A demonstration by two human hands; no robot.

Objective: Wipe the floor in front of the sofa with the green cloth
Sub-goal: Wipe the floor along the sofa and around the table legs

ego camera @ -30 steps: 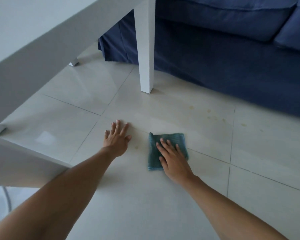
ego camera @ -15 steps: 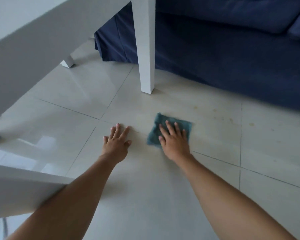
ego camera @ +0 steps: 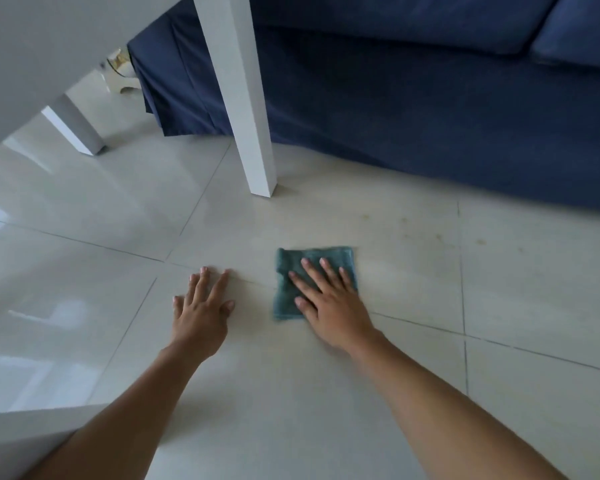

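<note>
glossy pale tile floor with thin dark grout lines, a few faint yellowish spots toward the navy fabric sofa. a square white table leg stands just ahead. the green cloth, a folded square of nubby terry, lies flat on the floor under my right hand, fingers spread flat, pressing it. my left hand rests splayed on bare tile beside it.

The cloth is coloured a muted teal green. The floor is laid in pale cream tiles, divided by thin grey grout lines and marked by faint yellowish spots. The sofa is upholstered in plain dark blue. The table leg is finished white.
</note>
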